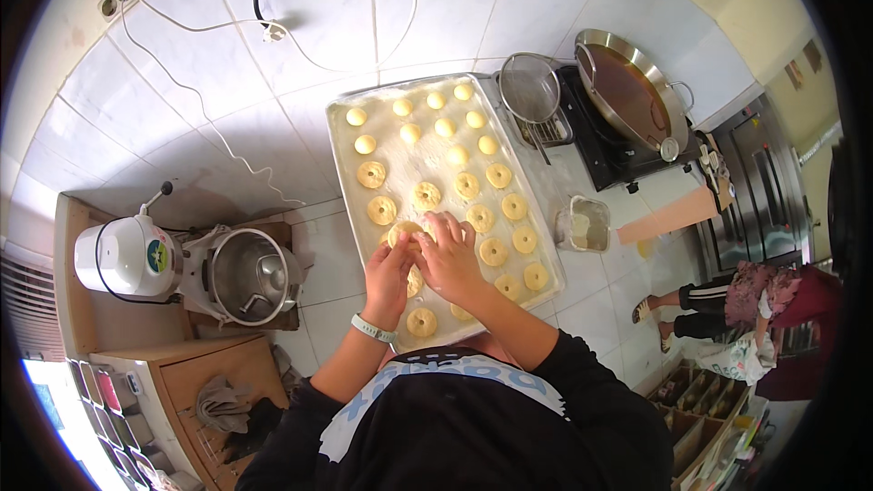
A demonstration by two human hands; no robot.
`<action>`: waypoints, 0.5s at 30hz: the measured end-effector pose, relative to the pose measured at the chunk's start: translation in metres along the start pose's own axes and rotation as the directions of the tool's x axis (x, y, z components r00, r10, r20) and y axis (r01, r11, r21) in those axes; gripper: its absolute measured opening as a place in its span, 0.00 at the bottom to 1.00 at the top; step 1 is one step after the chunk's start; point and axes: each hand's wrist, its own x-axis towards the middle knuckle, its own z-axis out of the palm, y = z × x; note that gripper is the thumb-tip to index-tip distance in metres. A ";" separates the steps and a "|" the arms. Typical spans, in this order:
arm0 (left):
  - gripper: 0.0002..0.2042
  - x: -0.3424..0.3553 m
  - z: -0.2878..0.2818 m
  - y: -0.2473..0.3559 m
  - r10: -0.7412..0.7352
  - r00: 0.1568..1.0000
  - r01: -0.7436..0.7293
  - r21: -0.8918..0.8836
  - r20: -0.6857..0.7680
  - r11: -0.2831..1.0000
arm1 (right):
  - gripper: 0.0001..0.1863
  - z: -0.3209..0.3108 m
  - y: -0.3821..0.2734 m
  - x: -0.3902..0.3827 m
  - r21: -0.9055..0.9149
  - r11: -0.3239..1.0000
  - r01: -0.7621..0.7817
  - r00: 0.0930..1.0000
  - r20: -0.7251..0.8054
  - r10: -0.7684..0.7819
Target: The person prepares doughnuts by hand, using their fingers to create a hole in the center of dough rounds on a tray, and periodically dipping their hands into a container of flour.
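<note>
A large pale tray [407, 161] holds rows of smooth dough balls [410, 133] at its far end and dough rings [466, 185] over the middle and near part. Just above the tray, a dough ring [405, 234] is between both my hands. My left hand [388, 278], with a light watch band at the wrist, pinches its near left side between thumb and fingers. My right hand [450, 261] is bent around its right side, and those fingertips partly hide the ring and the tray pieces beneath.
Right of the tray are a strainer [530, 88], a wide pan of brown liquid [627, 91] on a stove [591, 141], and a clear tub [583, 224]. A mixer with a steel bowl [250, 276] stands at left. Another person [768, 295] is at far right.
</note>
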 end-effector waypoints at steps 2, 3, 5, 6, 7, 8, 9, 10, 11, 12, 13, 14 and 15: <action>0.16 -0.001 -0.003 0.005 -0.035 0.996 0.032 0.033 0.081 0.999 | 0.17 -0.011 -0.009 -0.003 0.034 0.999 -0.011 1.000 -0.011 0.011; 0.16 -0.002 0.000 0.009 -0.072 0.984 0.062 0.069 0.160 0.996 | 0.17 -0.020 -0.011 -0.002 0.069 0.997 -0.023 0.999 -0.020 0.025; 0.17 -0.008 0.006 0.016 -0.080 0.971 0.063 0.082 0.225 0.995 | 0.17 -0.027 -0.007 -0.005 0.210 0.977 0.018 1.000 -0.004 -0.017; 0.17 -0.009 0.007 0.019 -0.004 0.963 -0.048 0.188 0.269 0.981 | 0.16 -0.026 -0.002 -0.005 0.372 0.927 -0.037 0.999 -0.022 0.048; 0.17 -0.012 0.009 0.021 0.066 0.946 -0.162 0.286 0.317 0.944 | 0.15 -0.026 0.002 -0.005 0.525 0.847 -0.083 0.993 -0.026 0.113; 0.15 -0.016 0.014 0.020 0.091 0.950 -0.181 0.291 0.298 0.939 | 0.15 -0.028 0.006 -0.006 0.527 0.847 -0.070 0.995 -0.025 0.098; 0.15 -0.020 0.016 0.022 0.104 0.951 -0.191 0.288 0.292 0.938 | 0.15 -0.035 0.007 -0.003 0.776 0.577 -0.255 0.957 0.115 0.268; 0.14 -0.023 0.018 0.023 0.085 0.953 -0.192 0.363 0.291 0.912 | 0.14 -0.040 0.009 -0.002 0.894 0.209 -0.397 0.880 0.305 0.366; 0.13 -0.026 0.020 0.022 0.066 0.955 -0.192 0.435 0.289 0.880 | 0.14 -0.044 0.013 -0.004 0.895 0.211 -0.392 0.885 0.305 0.352; 0.13 -0.029 0.023 0.021 0.080 0.955 -0.202 0.433 0.285 0.878 | 0.14 -0.049 0.019 -0.005 0.887 0.302 -0.348 0.921 0.263 0.289; 0.12 -0.031 0.027 0.018 0.162 0.948 -0.265 0.399 0.273 0.878 | 0.13 -0.053 0.026 -0.006 0.873 0.389 -0.295 0.949 0.222 0.222; 0.12 -0.034 0.032 0.015 0.242 0.935 -0.327 0.366 0.259 0.871 | 0.13 -0.056 0.032 -0.007 0.875 0.390 -0.287 0.953 0.219 0.210; 0.12 -0.036 0.038 0.011 0.249 0.934 -0.331 0.365 0.255 0.870 | 0.13 -0.058 0.039 -0.010 0.880 0.377 -0.287 0.951 0.213 0.226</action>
